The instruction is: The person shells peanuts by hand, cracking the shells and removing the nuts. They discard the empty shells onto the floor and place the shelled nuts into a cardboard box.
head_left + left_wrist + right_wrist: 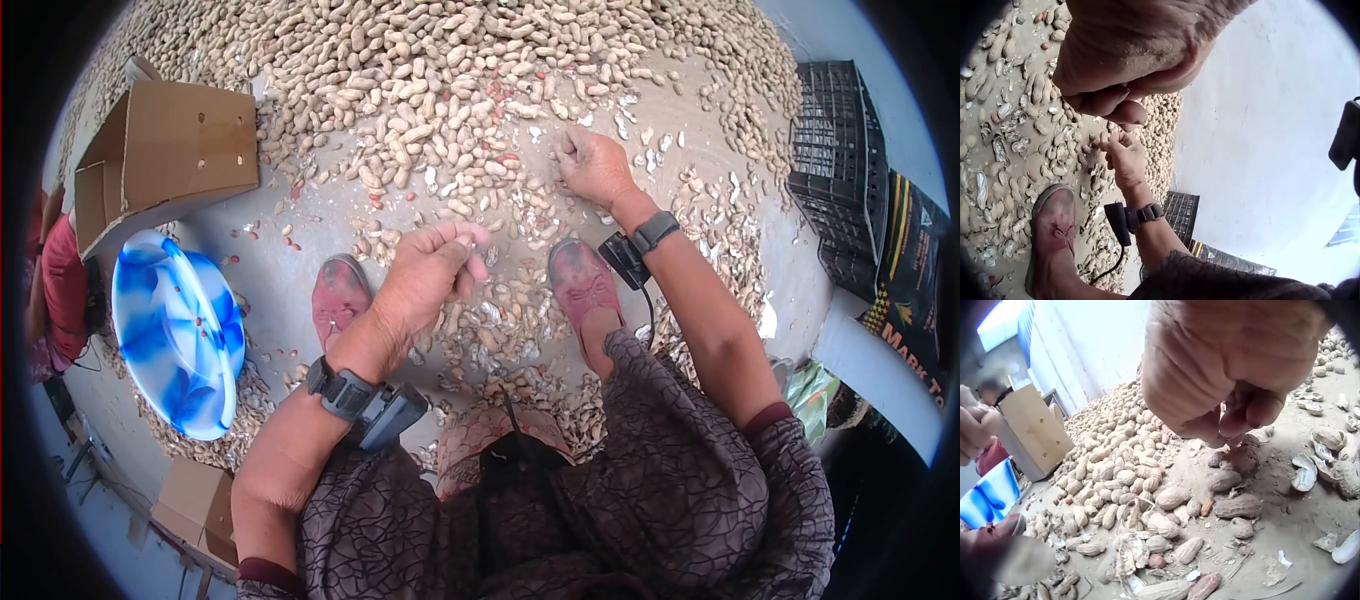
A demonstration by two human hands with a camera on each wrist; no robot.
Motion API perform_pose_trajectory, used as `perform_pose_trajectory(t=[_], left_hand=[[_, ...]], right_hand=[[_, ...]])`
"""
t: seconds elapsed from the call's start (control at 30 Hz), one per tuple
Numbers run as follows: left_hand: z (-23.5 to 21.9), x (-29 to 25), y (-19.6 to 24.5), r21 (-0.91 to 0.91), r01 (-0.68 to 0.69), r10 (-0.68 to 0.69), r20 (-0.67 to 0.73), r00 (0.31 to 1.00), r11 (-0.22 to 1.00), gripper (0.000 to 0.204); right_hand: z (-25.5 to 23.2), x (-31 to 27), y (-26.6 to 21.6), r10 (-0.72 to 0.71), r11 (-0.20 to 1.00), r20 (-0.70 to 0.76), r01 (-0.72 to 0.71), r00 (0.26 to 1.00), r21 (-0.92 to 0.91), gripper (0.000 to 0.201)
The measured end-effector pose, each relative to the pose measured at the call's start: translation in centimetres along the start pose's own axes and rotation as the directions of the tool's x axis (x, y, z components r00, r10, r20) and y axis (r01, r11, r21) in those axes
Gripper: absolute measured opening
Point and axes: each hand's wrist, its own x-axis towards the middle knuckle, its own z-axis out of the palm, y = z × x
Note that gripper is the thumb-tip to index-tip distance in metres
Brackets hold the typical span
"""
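Unshelled peanuts lie heaped across the floor, with loose ones and broken shells around the feet. The left hand is raised over the floor between the shoes, its thumb bent against its curled fingers. A small pale spot shows at those fingertips, and I cannot tell whether it is something held. Farther forward, the right hand is low at the edge of the heap with its fingers curled. In the right wrist view, its fingertips point down right at a dusty peanut; the palm side hides what lies between them.
To the left stand an open cardboard box and a blue-and-white basin with a few kernels inside. A black plastic crate and a dark printed sack line the right. Another person's red sleeve appears at far left.
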Motion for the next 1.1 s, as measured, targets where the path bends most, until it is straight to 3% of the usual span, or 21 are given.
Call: perform_pose_trajectory(t=[0.03, 0.1, 0.13, 0.2, 0.23, 0.3, 0.43, 0.5, 0.67, 0.77, 0.83, 0.87, 0.93, 0.97, 1.03, 1.1], left_hand=[[0.0, 0.0, 0.1, 0.000, -0.001, 0.001, 0.000, 1.000, 1.000, 0.020], [0.1, 0.0, 0.6, -0.018, -0.008, 0.007, -0.024, 1.000, 1.000, 0.022], [0.1, 0.0, 0.8, -0.020, -0.009, 0.008, -0.026, 1.000, 1.000, 0.022], [0.3, 0.0, 1.0, 0.032, -0.029, 0.030, -0.036, 0.999, 0.999, 0.023], [0.3, 0.1, 1.1, 0.032, -0.027, 0.029, -0.039, 0.999, 0.999, 0.023], [0.2, 0.3, 1.0, 0.086, -0.086, 0.088, -0.014, 0.996, 0.993, 0.024], [-0.1, 0.6, 0.6, 0.110, -0.081, 0.079, 0.022, 0.997, 0.991, 0.026], [-0.3, 0.6, 0.5, 0.142, -0.059, 0.034, 0.171, 0.985, 0.988, 0.027], [-0.1, -0.5, 0.9, 0.021, -0.043, 0.036, 0.260, 0.965, 0.999, 0.022], [-0.1, -0.6, 0.9, -0.042, -0.040, 0.051, 0.320, 0.946, 0.998, 0.023], [-0.1, -0.7, 0.9, -0.103, -0.055, 0.089, 0.359, 0.929, 0.993, 0.026], [0.0, -0.7, 1.0, -0.118, -0.077, 0.116, 0.371, 0.921, 0.990, 0.028], [0.3, -0.9, 1.4, -0.133, -0.100, 0.144, 0.384, 0.912, 0.986, 0.031], [0.6, -1.1, 1.7, -0.131, -0.120, 0.158, 0.336, 0.928, 0.984, 0.031], [1.1, -1.3, 1.6, -0.129, -0.140, 0.172, 0.288, 0.942, 0.982, 0.032], [1.3, -1.2, 1.0, -0.006, -0.305, 0.297, 0.241, 0.924, 0.952, 0.026]], right_hand=[[-0.1, -0.3, -0.1, 0.000, 1.000, 0.000, 0.000, 1.000, 0.000, 0.014], [-0.4, -0.9, -0.4, 0.070, 0.893, 0.173, -0.139, 0.982, 0.427, 0.012], [-1.0, -1.4, -1.3, 0.069, 0.894, 0.174, -0.138, 0.982, 0.427, 0.012], [-2.6, -2.6, -3.4, -0.029, 0.745, 0.346, -0.211, 0.938, 0.633, 0.009], [-3.1, -3.0, -4.2, -0.030, 0.743, 0.348, -0.212, 0.937, 0.635, 0.009], [-4.0, -3.9, -5.8, -0.192, 0.624, 0.395, -0.200, 0.898, 0.756, 0.008], [-5.6, -5.0, -8.2, -0.341, 0.598, 0.391, -0.124, 0.855, 0.792, 0.008], [-5.7, -5.2, -8.5, -0.331, 0.612, 0.389, -0.118, 0.860, 0.782, 0.008], [-5.4, -5.4, -8.5, -0.361, 0.584, 0.312, -0.048, 0.879, 0.810, 0.008], [-5.5, -5.8, -8.9, -0.339, 0.520, 0.309, -0.097, 0.889, 0.848, 0.008], [-6.1, -5.9, -9.4, -0.280, 0.535, 0.432, -0.234, 0.857, 0.812, 0.018], [-6.3, -6.1, -9.6, -0.281, 0.535, 0.430, -0.233, 0.858, 0.812, 0.018], [-6.4, -6.3, -10.1, -0.268, 0.425, 0.465, -0.329, 0.844, 0.843, 0.026], [-6.3, -6.5, -10.2, -0.268, 0.426, 0.464, -0.328, 0.844, 0.843, 0.026], [-6.1, -6.9, -10.5, -0.321, 0.284, 0.422, -0.339, 0.848, 0.897, 0.036], [-6.2, -7.1, -11.0, -0.334, 0.257, 0.462, -0.392, 0.822, 0.883, 0.040]])
